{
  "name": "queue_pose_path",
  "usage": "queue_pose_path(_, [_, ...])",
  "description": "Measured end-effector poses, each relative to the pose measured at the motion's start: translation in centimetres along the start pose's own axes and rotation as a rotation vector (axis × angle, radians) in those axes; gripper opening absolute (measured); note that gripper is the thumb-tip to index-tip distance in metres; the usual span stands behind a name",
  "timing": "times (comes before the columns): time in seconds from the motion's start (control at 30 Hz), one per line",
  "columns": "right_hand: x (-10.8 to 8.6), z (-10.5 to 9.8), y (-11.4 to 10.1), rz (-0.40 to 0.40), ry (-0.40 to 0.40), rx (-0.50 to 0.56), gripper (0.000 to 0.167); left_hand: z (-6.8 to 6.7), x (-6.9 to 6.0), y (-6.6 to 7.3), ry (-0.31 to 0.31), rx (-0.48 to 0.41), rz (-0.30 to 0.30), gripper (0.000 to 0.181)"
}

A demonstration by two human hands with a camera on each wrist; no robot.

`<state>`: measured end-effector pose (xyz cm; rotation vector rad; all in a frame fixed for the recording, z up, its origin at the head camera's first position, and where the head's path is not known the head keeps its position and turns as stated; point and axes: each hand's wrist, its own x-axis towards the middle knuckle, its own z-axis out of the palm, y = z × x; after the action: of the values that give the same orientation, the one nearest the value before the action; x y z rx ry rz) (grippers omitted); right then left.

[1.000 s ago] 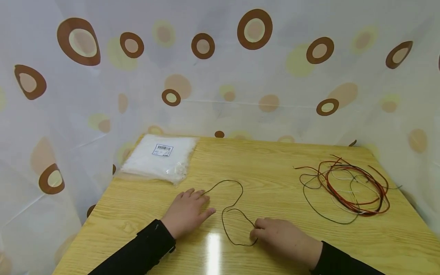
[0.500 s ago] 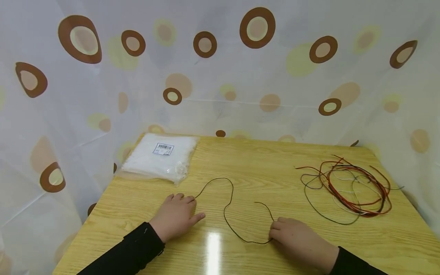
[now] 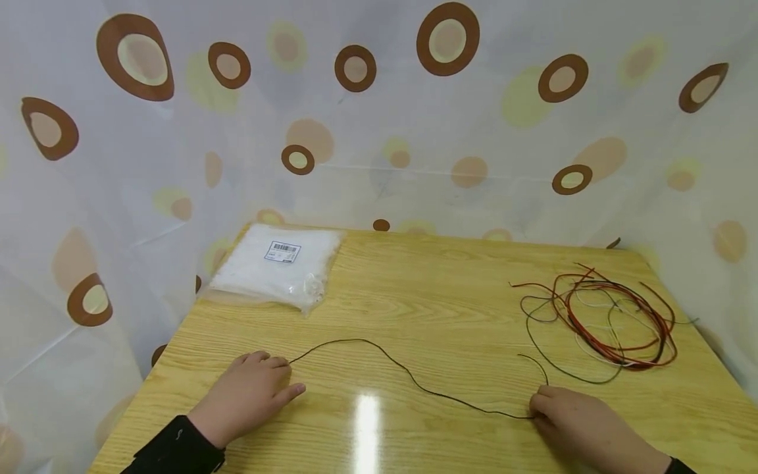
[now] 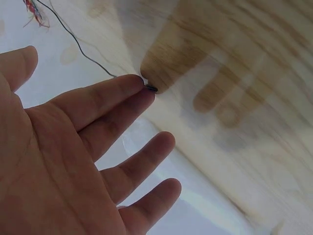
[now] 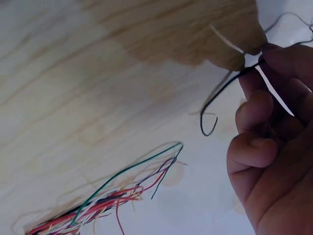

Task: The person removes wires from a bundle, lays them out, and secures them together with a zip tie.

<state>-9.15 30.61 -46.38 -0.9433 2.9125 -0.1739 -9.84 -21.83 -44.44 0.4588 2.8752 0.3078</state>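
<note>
1. Wire (image 3: 438,394), thin and dark, runs in a shallow wave across the near half of the counter (image 3: 426,289) in the head view. The left hand (image 3: 251,392) rests on its end towards the left edge, fingers straight, thumb apart; towards the right edge, the right hand (image 3: 586,421) pinches it, with a short curved tail beyond. A white-filled plastic bag (image 3: 314,253) lies at the far left corner, a coiled bundle (image 3: 645,366) of red, black and pale strands near the right edge.
2. In the left wrist view, the index and middle fingers lie side by side, straight, the wire's end at their tips; I cannot tell whether they grip or only press it. The other fingers are spread.
3. In the right wrist view, thumb and index finger clamp the wire near its hooked tail; the remaining fingers curl inward.
</note>
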Motion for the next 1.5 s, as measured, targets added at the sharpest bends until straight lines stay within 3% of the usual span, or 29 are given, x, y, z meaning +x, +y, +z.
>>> queue_pose_path(0.2, [-0.7, -0.5, 0.9, 0.019, -0.08, 0.058, 0.018, -0.3, -1.1, -0.8, -0.041, -0.049, -0.053, 0.05])
queue_pose_path(0.3, [-0.8, -0.6, 1.0, 0.012, -0.092, 0.081, 0.019, -0.4, -1.3, -0.7, -0.039, -0.057, -0.051, 0.052])
queue_pose_path(0.5, [-0.9, -0.6, 0.9, -0.01, -0.069, 0.088, 0.02, -0.4, -1.4, -0.4, -0.016, -0.036, -0.029, 0.049])
queue_pose_path(0.67, [-1.0, -0.5, 0.8, -0.076, -0.022, 0.097, 0.023, -0.8, -1.4, -0.2, -0.024, -0.048, -0.039, 0.05])
queue_pose_path(1.0, [-1.0, -0.4, 0.3, -0.13, 0.001, 0.126, 0.031, -1.2, -1.1, 0.6, -0.003, -0.085, 0.048, 0.057])
queue_pose_path(1.1, [-0.9, -0.7, 0.1, -0.068, 0.029, 0.156, 0.029, -1.1, -1.0, 1.0, 0.022, -0.088, 0.08, 0.059])
queue_pose_path(1.33, [0.8, -1.8, 0.8, 0.25, 0.117, 0.053, 0.018, -0.7, -0.5, 2.9, 0.172, -0.037, 0.185, 0.063])
queue_pose_path(1.5, [2.4, -1.9, 2.9, 0.332, 0.11, 0.023, 0.021, -0.1, 0.0, 4.3, 0.269, 0.004, 0.25, 0.064])
